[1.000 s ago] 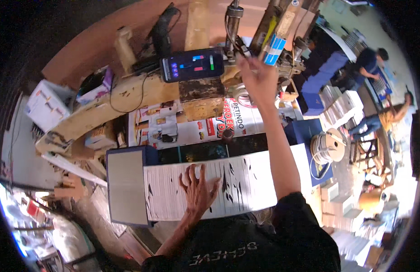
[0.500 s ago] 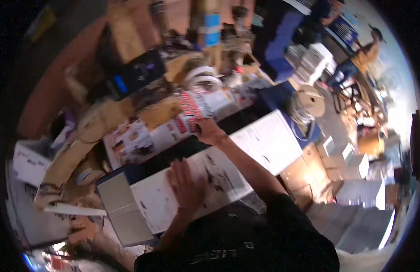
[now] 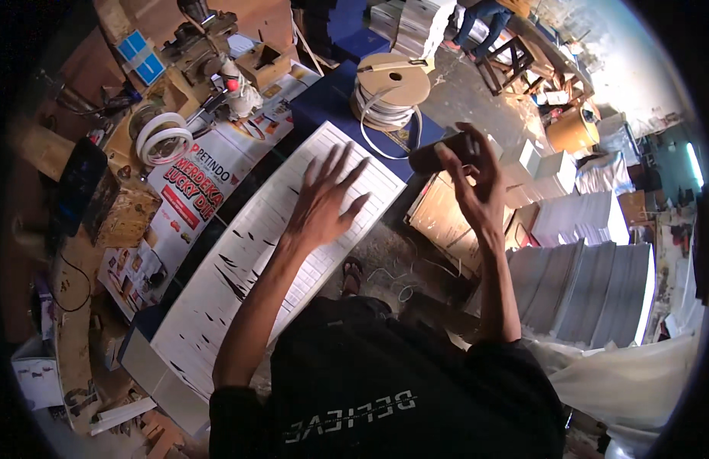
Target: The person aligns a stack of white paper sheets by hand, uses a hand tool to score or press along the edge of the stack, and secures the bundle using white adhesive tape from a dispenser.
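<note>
A long white panel of pressed paper edges (image 3: 239, 252), marked with dark streaks, lies slantwise across the bench. My left hand (image 3: 324, 203) is over its far right part with the fingers spread; whether the palm presses down cannot be told. My right hand (image 3: 477, 180) is raised beyond the right end of the panel. Between its thumb and fingers is a dark brown block (image 3: 437, 154), rounded at the end, its material unclear.
Behind the panel's far end stands a cardboard spool of white tape (image 3: 392, 84) on a blue surface. White tape rolls (image 3: 163, 139) sit on printed paper (image 3: 190, 191) at left. Paper stacks (image 3: 584, 287) and a wooden box (image 3: 446, 218) stand to the right.
The view has turned. My right hand has moved from the panel's far edge to past its right end, lifting the dark block. My left hand has slid toward the panel's right end.
</note>
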Demonstrator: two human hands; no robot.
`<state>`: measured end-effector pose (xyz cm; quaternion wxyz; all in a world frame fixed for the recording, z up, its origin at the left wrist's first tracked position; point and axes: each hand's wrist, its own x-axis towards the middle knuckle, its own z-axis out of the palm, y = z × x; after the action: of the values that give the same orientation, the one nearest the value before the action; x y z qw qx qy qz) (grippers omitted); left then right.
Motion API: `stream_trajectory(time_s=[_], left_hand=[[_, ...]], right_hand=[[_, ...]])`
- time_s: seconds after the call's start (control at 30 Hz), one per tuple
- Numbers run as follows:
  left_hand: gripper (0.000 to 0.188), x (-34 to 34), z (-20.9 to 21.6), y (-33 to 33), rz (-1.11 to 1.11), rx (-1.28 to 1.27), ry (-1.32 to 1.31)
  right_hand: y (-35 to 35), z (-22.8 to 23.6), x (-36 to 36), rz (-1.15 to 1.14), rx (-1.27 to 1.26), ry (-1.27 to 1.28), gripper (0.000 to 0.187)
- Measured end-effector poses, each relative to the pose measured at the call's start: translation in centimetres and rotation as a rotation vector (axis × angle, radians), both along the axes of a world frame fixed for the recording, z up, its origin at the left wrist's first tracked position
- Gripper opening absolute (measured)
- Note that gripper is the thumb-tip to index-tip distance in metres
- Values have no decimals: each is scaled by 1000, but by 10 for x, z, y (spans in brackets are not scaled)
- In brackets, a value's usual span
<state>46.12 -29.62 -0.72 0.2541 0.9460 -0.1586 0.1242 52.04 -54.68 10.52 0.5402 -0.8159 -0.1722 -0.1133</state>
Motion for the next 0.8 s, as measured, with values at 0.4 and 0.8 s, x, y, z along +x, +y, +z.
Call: stream_trajectory(time_s=[0.4,0.8], left_hand=[[47,44,-41,-23,0,259,-122],[49,43,-28,-29,29,307,-32]], right_hand=[[-10,-86,9,117,-109,-43,59],[-2,-57,-22,164,-17,-241,62]])
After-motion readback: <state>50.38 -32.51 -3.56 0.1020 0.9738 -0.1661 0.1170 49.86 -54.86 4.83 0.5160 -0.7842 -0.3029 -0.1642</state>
